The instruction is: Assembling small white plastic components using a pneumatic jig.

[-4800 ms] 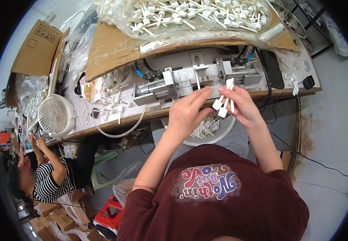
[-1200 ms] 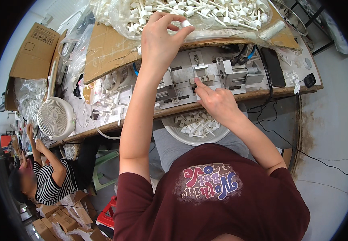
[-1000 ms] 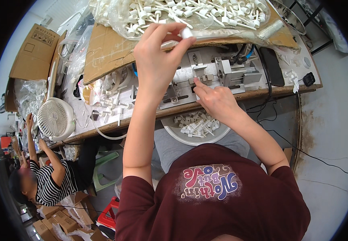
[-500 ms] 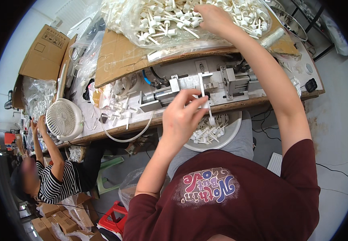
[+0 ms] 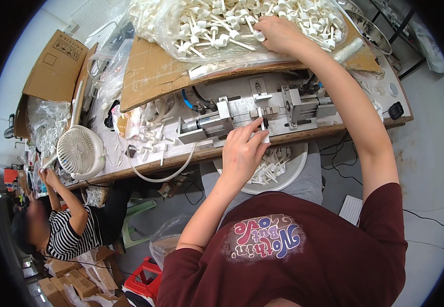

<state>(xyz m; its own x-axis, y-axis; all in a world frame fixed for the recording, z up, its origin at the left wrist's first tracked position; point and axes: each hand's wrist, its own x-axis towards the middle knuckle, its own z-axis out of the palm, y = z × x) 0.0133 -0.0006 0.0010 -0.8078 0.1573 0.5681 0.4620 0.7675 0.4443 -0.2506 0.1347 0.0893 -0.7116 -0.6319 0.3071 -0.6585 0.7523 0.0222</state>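
My left hand (image 5: 242, 151) is closed, its thumb and fingertips pinching a white plastic piece (image 5: 265, 137) at the front of a metal clamping fixture (image 5: 269, 110). Part of that piece is hidden by my fingers. My right hand (image 5: 282, 37) reaches far forward over a heap of white plastic stemmed cups (image 5: 217, 31) in a clear bag. Its fingers are closed on one stemmed cup (image 5: 259, 36), whose round end shows below the fingertips; its stem is hidden. In my lap sits a white basin (image 5: 300, 171) holding several similar white pieces (image 5: 270, 170).
Cardboard (image 5: 150, 77) lies under the bag, above the fixture. Loose white pieces (image 5: 153, 137), a hose (image 5: 163, 179) and a white fan (image 5: 80, 152) are to the left. A co-worker in a striped shirt (image 5: 76, 235) sits further left. A black box-shaped object (image 5: 396, 110) stands at the right.
My left hand has moved down and right, lowering its white piece from upright above the fixture to the fixture's front. My right hand has drawn slightly nearer, with a stemmed cup now showing in it.
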